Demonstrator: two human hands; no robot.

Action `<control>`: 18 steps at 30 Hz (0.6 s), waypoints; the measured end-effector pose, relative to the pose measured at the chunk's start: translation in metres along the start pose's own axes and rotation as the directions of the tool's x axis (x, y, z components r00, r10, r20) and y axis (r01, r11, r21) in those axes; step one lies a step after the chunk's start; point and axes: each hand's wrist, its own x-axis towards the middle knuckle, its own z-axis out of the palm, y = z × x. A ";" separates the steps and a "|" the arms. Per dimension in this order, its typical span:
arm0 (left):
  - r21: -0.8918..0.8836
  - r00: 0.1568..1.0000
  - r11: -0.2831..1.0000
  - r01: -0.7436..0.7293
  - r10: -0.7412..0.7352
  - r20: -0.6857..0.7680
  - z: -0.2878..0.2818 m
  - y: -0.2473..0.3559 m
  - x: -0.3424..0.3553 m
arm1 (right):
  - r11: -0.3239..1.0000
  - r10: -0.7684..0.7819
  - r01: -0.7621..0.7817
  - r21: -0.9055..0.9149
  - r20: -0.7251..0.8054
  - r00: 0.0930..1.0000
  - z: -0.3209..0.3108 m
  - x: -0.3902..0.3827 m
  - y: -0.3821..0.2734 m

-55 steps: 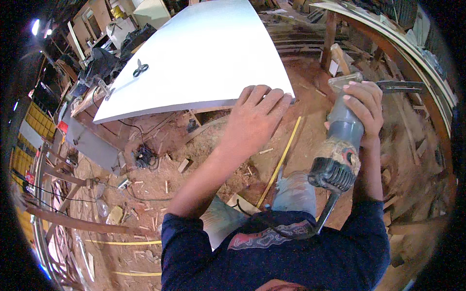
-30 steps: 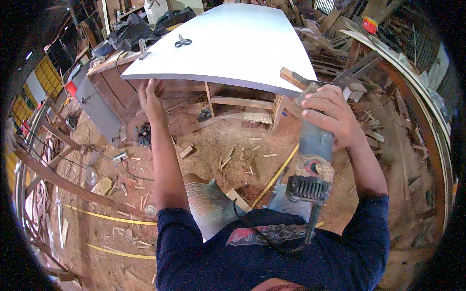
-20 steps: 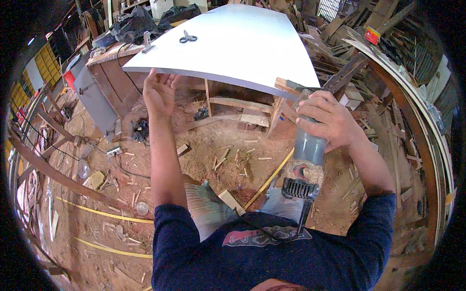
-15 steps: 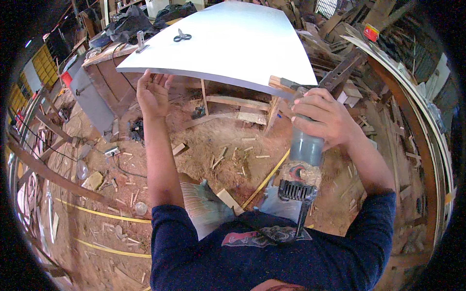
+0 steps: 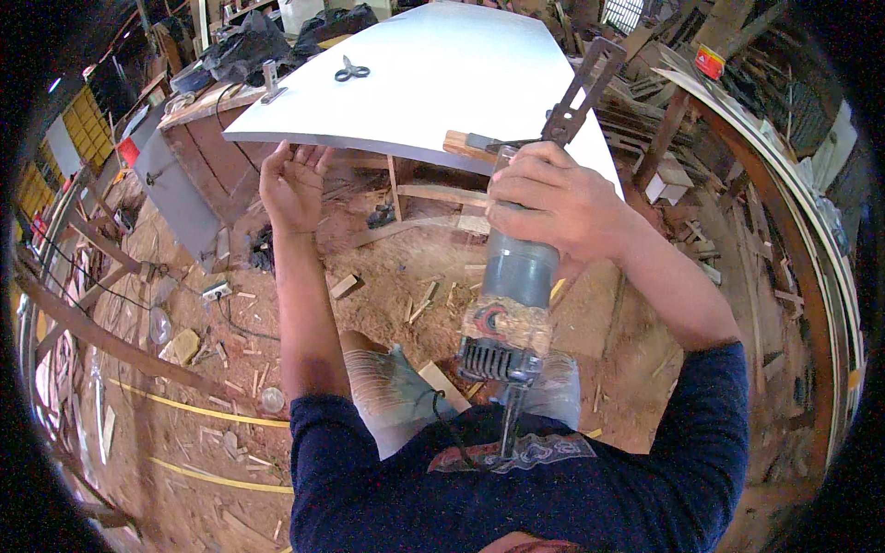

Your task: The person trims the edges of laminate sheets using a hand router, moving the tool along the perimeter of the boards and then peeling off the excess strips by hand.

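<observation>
My right hand is wrapped around the grey body of a trim router at the panel's front edge. The tool's black vented end, with a cord, points toward my chest. Beyond my fingers a dark slotted guide bracket juts over the panel, and a small wooden block sticks out to the left. A large white panel lies in front of me. My left hand is palm up at its front left edge, fingers extended and fingertips touching from below. The router's bit is hidden.
Scissors and a small metal piece lie on the panel. A power strip with a cord is on the dirt floor, among scattered wood offcuts. Yellow strips cross the floor at left. Long boards stand at right.
My right hand has moved left along the panel's front edge with the trim router, and the slotted bracket now shows over the panel. My left hand stays at the edge.
</observation>
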 end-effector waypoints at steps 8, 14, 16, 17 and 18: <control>-0.056 0.998 0.998 0.022 -0.019 0.053 0.004 0.001 -0.006 | 0.995 0.065 -0.054 0.088 -0.133 0.989 0.021 0.050 0.005; -0.087 0.993 0.995 0.052 -0.042 0.108 -0.001 0.000 -0.005 | 0.992 0.035 -0.019 0.122 -0.128 0.991 0.035 0.075 0.012; -0.080 0.994 0.996 0.048 -0.040 0.105 -0.002 0.001 -0.006 | 0.995 0.023 -0.007 0.101 -0.154 0.988 0.041 0.086 0.014; -0.099 0.992 0.993 0.061 -0.050 0.113 -0.005 0.001 -0.005 | 0.997 0.014 0.000 0.077 -0.180 0.984 0.044 0.091 0.014; -0.116 0.991 0.991 0.072 -0.058 0.121 -0.006 0.003 -0.004 | 0.997 0.009 0.006 0.079 -0.182 0.983 0.045 0.099 0.015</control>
